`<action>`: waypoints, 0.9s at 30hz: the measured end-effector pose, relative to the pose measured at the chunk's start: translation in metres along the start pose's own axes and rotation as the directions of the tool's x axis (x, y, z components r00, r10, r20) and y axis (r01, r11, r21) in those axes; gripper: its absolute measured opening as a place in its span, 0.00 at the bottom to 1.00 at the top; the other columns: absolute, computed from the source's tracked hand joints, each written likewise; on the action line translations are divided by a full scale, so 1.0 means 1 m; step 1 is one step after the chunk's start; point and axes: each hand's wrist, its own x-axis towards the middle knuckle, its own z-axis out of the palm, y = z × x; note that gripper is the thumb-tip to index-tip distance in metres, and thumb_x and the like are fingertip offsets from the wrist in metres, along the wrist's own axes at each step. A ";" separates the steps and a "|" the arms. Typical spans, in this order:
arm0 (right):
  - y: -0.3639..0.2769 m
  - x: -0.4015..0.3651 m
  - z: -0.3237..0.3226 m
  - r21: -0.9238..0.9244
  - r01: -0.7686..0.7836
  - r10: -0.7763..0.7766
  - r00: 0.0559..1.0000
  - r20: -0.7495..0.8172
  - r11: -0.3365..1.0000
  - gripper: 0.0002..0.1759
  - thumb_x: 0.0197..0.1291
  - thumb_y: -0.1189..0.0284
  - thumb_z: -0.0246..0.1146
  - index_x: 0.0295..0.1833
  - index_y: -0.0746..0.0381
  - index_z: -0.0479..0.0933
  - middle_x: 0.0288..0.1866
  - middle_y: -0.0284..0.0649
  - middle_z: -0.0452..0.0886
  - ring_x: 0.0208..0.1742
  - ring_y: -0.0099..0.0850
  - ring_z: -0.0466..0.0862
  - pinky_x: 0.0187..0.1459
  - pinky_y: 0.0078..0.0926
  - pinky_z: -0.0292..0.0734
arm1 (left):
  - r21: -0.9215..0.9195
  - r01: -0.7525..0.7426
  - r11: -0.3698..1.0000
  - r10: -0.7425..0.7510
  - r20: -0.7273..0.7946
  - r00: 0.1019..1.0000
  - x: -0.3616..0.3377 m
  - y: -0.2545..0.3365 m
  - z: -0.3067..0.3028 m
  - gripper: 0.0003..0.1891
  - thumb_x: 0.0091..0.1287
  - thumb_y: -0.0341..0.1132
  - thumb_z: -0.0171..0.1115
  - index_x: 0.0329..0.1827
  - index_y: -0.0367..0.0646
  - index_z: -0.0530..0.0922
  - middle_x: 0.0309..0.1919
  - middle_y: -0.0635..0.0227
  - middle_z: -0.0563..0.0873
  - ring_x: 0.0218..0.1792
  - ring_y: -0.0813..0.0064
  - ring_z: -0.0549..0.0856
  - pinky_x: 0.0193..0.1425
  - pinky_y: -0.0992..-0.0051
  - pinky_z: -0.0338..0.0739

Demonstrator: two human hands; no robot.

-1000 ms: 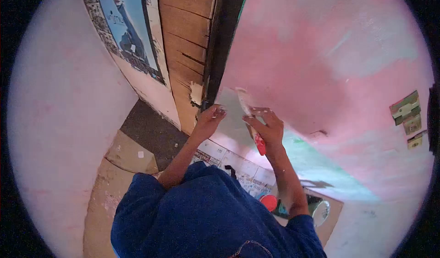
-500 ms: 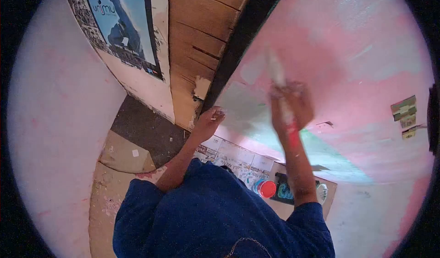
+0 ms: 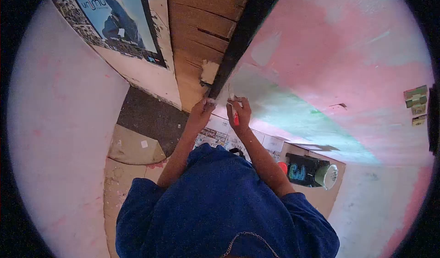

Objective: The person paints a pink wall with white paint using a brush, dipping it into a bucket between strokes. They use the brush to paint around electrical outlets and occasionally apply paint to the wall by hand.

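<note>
My right hand [image 3: 239, 111] grips a paintbrush [image 3: 236, 119] with a red handle end; its pale head points up toward the lower end of a black door frame [image 3: 231, 42]. Pink wall [image 3: 316, 51] with pale green and white patches rises just right of the brush. My left hand [image 3: 200, 114] is beside the frame's lower end, a short way left of the right hand. Its fingers are closed, with something whitish at the fingertips that is too small to make out.
A brown wooden door [image 3: 197, 28] stands left of the frame, with a poster [image 3: 123, 19] beyond it. Low on the right are a green-and-white container [image 3: 327, 176], a black item with blue lettering [image 3: 302, 171] and a partly hidden red container [image 3: 283, 167]. Printed sheets [image 3: 215, 132] lie below.
My right hand has come down and left from the pink wall with the paintbrush, close to my left hand. The left hand has shifted slightly up and left in view.
</note>
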 end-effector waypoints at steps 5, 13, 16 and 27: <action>0.014 0.019 0.014 -0.064 0.018 -0.024 0.996 -0.088 0.998 0.09 0.45 0.81 0.64 0.36 0.62 0.77 0.35 0.44 0.74 0.38 0.39 0.78 0.35 0.29 0.74 | -0.106 -0.079 0.991 0.082 0.025 0.996 0.011 -0.033 -0.005 0.09 0.63 0.33 0.53 0.43 0.39 0.74 0.38 0.66 0.80 0.41 0.75 0.78 0.47 0.77 0.70; -0.012 0.029 0.000 -0.039 0.004 -0.010 0.986 -0.169 0.999 0.06 0.45 0.83 0.63 0.32 0.64 0.77 0.35 0.47 0.74 0.36 0.40 0.77 0.36 0.30 0.72 | 0.024 -0.052 0.998 0.051 0.018 0.999 0.005 -0.006 -0.003 0.10 0.64 0.34 0.52 0.44 0.37 0.74 0.40 0.62 0.80 0.43 0.71 0.78 0.50 0.74 0.70; -0.011 0.057 -0.011 -0.053 -0.038 0.021 0.957 -0.289 0.998 0.06 0.45 0.84 0.63 0.31 0.65 0.77 0.35 0.47 0.74 0.35 0.40 0.77 0.36 0.30 0.72 | 0.001 -0.028 1.000 0.028 0.057 0.998 0.008 -0.020 0.002 0.11 0.65 0.35 0.51 0.44 0.36 0.74 0.41 0.60 0.80 0.44 0.69 0.78 0.51 0.73 0.70; -0.034 0.087 -0.025 -0.004 -0.010 0.007 0.902 -0.432 1.000 0.06 0.45 0.82 0.65 0.31 0.63 0.78 0.31 0.45 0.75 0.35 0.38 0.77 0.37 0.29 0.72 | 0.065 -0.124 0.990 0.119 0.084 0.989 0.016 -0.025 0.008 0.13 0.65 0.37 0.52 0.46 0.38 0.74 0.43 0.57 0.80 0.45 0.63 0.79 0.50 0.70 0.72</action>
